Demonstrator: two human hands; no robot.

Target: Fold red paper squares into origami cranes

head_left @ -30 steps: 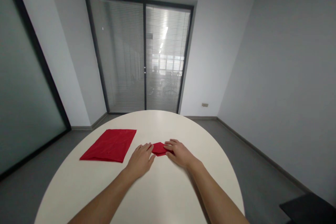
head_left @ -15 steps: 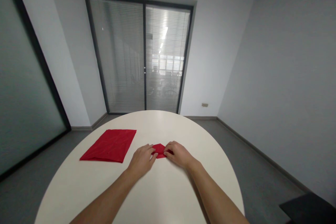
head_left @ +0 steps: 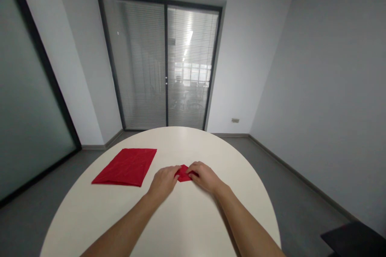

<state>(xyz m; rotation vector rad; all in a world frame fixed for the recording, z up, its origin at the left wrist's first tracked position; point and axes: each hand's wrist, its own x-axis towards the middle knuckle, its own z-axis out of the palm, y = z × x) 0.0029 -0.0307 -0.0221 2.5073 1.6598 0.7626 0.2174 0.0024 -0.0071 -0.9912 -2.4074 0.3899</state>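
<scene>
A small folded piece of red paper (head_left: 183,174) lies on the white round table (head_left: 181,217) between my hands. My left hand (head_left: 164,180) has its thumb and fingers closed on the left edge of the paper. From the other side, my right hand (head_left: 204,176) pinches the right edge, fingertips reaching over its top. Parts of both side edges are hidden under the fingers. Farther left rests a larger flat stack of red sheets (head_left: 126,167), wrinkled on top and apart from both hands.
Beyond the table's far edge are glass panels with blinds (head_left: 165,64) in a dark frame. A black flat object (head_left: 354,237) shows low at the right. A frosted glass panel (head_left: 30,100) stands at the left.
My left fingers and thumb have drawn together at the paper's left edge. The right fingertips have shifted slightly left over the paper. The larger red stack has not moved.
</scene>
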